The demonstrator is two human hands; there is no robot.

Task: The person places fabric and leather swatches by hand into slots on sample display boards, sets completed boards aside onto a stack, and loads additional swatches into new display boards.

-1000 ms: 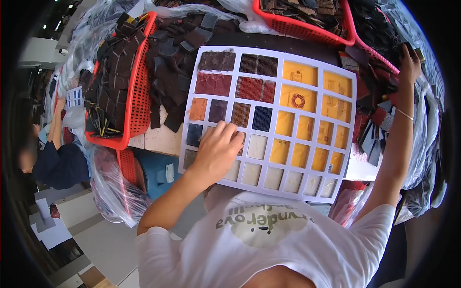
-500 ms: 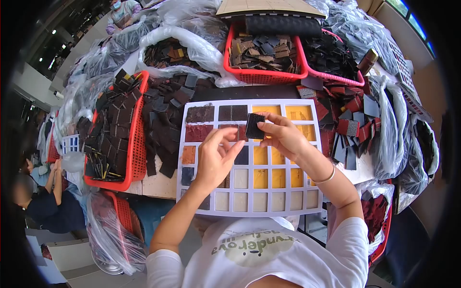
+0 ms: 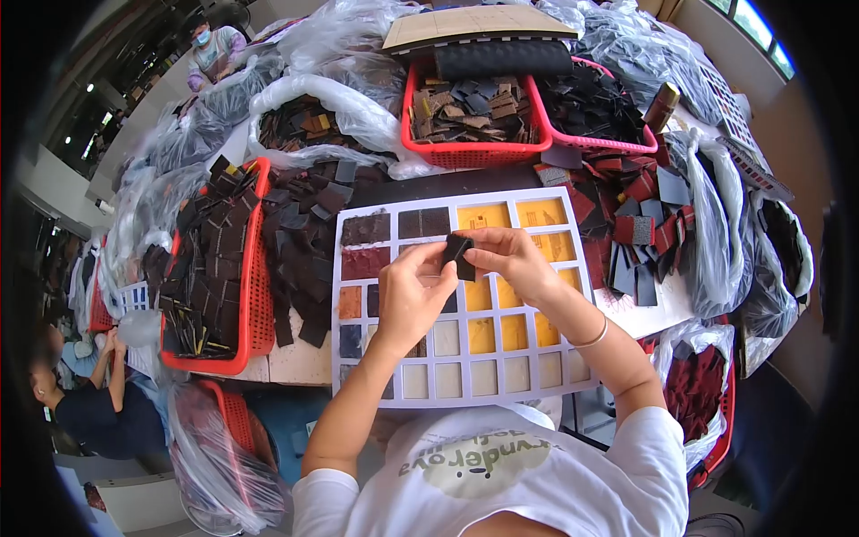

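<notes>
Both of my hands are over a white board (image 3: 452,201) with rows of square windows. My right hand (image 3: 517,261) pinches a small black swatch (image 3: 460,258), which looked ribbed a moment ago. At its left edge, the fingertips and thumb of my left hand (image 3: 413,291) grip the same swatch. Dark grey swatches (image 3: 423,222) and a dark red swatch (image 3: 365,263) fill upper left windows, with an orange swatch (image 3: 349,302) below. Yellow backing (image 3: 540,213) shows through windows on the right; the bottom ones look pale. My hands hide some middle windows.
Left stands a red basket (image 3: 268,259) of dark swatches, beside a loose dark pile (image 3: 300,255). Behind the board are a red basket (image 3: 483,152) and a pink basket (image 3: 617,143). Red and grey swatches (image 3: 640,228) lie right. Co-workers (image 3: 215,52) are at left.
My left hand has come in to the black swatch and now grips it along with the right. The swatch has turned and sits slightly lower. The whole view has shifted a little.
</notes>
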